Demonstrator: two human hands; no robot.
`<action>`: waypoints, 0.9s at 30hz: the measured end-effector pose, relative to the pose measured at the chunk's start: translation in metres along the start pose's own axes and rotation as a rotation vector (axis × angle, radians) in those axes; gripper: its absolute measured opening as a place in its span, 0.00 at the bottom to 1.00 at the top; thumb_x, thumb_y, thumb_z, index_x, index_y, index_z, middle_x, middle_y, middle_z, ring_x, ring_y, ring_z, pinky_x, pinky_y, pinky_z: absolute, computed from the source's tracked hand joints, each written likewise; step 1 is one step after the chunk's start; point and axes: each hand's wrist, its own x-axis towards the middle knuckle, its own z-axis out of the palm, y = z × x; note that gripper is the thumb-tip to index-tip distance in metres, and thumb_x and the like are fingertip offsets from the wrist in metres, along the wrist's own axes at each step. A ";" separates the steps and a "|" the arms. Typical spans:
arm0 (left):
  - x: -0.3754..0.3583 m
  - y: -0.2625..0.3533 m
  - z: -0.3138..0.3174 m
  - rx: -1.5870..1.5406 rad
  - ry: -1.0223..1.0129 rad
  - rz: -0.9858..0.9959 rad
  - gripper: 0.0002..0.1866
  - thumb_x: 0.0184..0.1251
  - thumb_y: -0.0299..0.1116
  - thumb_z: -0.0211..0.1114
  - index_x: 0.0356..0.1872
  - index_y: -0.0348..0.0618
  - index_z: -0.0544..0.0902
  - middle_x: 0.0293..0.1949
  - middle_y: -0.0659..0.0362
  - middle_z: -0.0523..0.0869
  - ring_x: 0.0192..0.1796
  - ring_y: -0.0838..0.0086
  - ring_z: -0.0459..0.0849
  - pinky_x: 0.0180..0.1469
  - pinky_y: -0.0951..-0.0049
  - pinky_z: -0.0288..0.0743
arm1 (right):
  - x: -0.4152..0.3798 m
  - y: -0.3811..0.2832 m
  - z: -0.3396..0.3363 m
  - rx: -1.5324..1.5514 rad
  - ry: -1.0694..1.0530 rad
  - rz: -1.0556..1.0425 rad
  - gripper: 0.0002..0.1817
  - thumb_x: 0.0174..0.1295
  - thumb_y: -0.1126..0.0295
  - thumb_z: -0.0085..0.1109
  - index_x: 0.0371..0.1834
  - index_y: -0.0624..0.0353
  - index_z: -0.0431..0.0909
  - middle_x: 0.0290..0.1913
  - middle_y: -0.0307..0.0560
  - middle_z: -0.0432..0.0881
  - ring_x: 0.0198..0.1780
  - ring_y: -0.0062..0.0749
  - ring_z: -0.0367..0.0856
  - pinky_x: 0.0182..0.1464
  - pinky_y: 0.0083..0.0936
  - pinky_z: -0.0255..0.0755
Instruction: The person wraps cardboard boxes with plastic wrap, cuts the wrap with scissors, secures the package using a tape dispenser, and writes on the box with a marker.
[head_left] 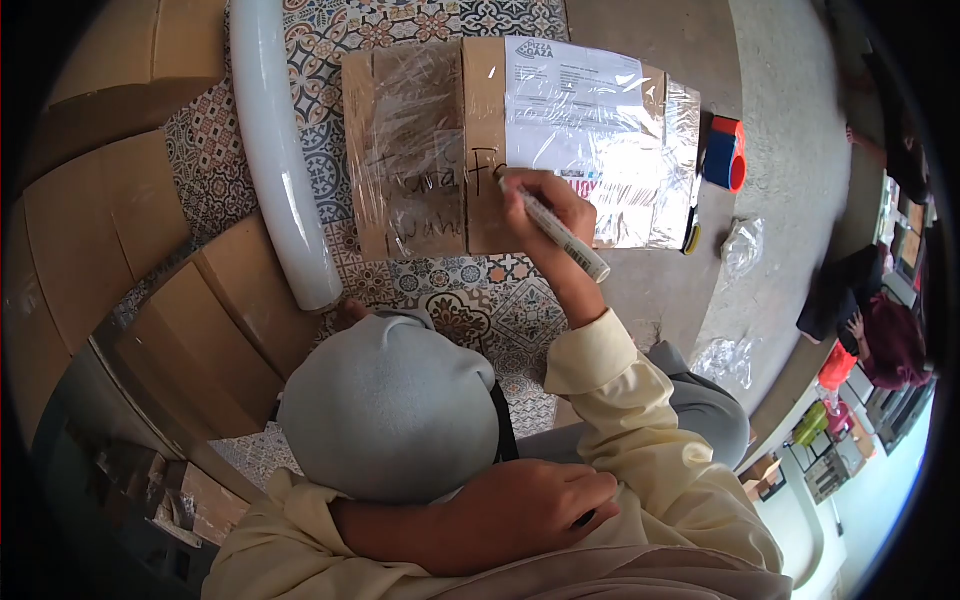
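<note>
A marker pen [565, 238] with a printed white barrel is gripped in my right hand [560, 203], its tip down on the cardboard box [485, 220]. Dark letters show at the tip, and fainter handwriting covers the box's left part under clear film. A white printed sheet [570, 115] lies under film on the same box, just beyond my right hand. My left hand [540, 512] rests near my lap behind my bent knee, fingers curled round a small black cap [583, 520], mostly hidden.
A long roll of white wrap [270, 150] lies left of the box on patterned flooring. Folded cardboard [110, 215] spreads along the left. A red-and-blue tape dispenser [722, 155] and crumpled clear film [743, 248] lie to the right. Another person [890, 340] is at the far right.
</note>
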 end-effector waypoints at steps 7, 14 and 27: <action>-0.002 0.000 0.002 0.005 -0.016 0.022 0.11 0.57 0.36 0.55 0.25 0.40 0.67 0.20 0.55 0.74 0.23 0.61 0.76 0.23 0.65 0.69 | 0.000 0.002 -0.005 0.069 -0.007 0.106 0.04 0.44 0.75 0.57 0.26 0.59 0.76 0.22 0.43 0.77 0.22 0.21 0.75 0.27 0.16 0.68; -0.003 0.001 0.002 0.016 -0.015 0.015 0.11 0.57 0.36 0.55 0.25 0.40 0.67 0.20 0.55 0.74 0.23 0.61 0.77 0.23 0.65 0.70 | 0.003 0.006 -0.006 0.028 0.011 -0.002 0.05 0.44 0.74 0.58 0.26 0.58 0.76 0.19 0.41 0.76 0.20 0.22 0.74 0.25 0.16 0.68; 0.002 -0.001 0.003 0.032 -0.004 0.056 0.10 0.57 0.36 0.55 0.26 0.40 0.67 0.20 0.56 0.74 0.23 0.62 0.77 0.21 0.66 0.70 | -0.001 0.009 -0.019 -0.028 -0.010 0.041 0.04 0.46 0.73 0.56 0.27 0.58 0.77 0.21 0.40 0.76 0.22 0.19 0.73 0.27 0.15 0.67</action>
